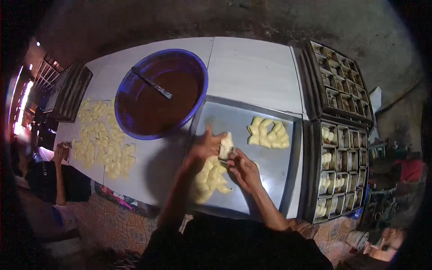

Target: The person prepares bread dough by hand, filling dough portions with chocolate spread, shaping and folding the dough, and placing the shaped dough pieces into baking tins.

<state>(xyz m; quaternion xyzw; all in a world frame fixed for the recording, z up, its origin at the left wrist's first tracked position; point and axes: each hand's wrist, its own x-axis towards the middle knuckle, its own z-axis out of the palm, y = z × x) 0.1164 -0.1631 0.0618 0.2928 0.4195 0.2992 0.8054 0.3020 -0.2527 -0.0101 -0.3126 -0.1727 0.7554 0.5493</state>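
Hanging over the metal tray, the left hand has its fingers spread, with one reaching the pale dough piece; whether it grips is unclear. The right hand bends its fingers inward at that piece's near end, by a small dark spot too blurred to name; I cannot tell what they pinch. The dough piece sits between both hands, its long axis running mostly away from the person, one end pointing toward the tray's far edge.

Just below the left hand lies a dough cluster, slanting away from the person. Beyond the right hand, farther right, another lobed cluster stretches sideways on the tray.

Up and left of the left hand stands a blue basin holding a brown mass, with a long tool slanting down-right across it. Well left of that hand, more dough clusters cover the worktop.

Right of the right hand, a mould tray carries rolled dough in its nearest column of cells, plus one roll in the next. A co-worker's dark shirt, far left of the left hand, bears pale lettering.
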